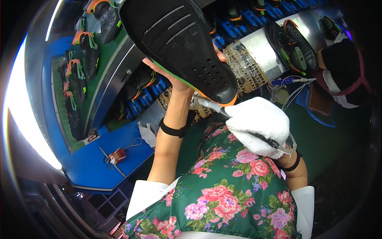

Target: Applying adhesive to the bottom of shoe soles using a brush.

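Observation:
A big black shoe sole, with grooves, rows of small holes and a green-and-orange rim, fills the top middle. My bare left hand grips it from beneath; fingertips show at its far edge. In a white knitted glove, my right hand is closed round a slim dark tool that looks like a brush. Its tip lies just below the sole's orange end; I cannot tell whether they touch. A thin clear tube runs along the right wrist.
More soles lie on a green conveyor at the left. A blue tabletop holds a small red object and a stick. Blue racks and a taped cardboard strip are beyond. A co-worker's arm is at the right, near paired shoes.

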Demonstrator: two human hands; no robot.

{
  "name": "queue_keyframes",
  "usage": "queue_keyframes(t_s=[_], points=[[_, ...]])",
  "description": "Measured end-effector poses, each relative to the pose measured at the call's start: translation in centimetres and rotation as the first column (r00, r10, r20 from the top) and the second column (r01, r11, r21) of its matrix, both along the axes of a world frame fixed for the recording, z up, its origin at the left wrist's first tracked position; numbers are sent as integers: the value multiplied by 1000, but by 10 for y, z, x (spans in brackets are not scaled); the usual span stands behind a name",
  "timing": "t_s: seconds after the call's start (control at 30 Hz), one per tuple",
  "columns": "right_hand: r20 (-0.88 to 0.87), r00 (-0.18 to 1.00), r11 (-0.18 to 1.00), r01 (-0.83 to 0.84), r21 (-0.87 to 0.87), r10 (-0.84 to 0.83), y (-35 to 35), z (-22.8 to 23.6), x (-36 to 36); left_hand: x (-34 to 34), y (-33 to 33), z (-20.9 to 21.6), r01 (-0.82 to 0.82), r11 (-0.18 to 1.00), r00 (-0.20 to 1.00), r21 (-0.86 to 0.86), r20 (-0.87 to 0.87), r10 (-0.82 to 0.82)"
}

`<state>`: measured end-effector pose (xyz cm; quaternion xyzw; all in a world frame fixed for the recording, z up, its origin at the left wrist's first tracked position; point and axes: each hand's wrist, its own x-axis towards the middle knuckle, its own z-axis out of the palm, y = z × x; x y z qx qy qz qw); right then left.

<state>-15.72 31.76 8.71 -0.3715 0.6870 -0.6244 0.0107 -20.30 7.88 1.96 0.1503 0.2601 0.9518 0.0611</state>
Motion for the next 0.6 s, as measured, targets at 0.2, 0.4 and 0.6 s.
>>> queue_keyframes(t_s=[0.2,0.4,0.6], points=[[9,999,998,41,57,-41,0,-3,5,1,2,-3,-22,1000,999,-21,29,22],[193,967,985,172,-14,-166,7,-17,3,0,4,-2,-86,993,994,-77,54,91],[100,995,1000,4,13,-5,5,-14,-3,-5,5,1,-25,998,998,-65,49,28]])
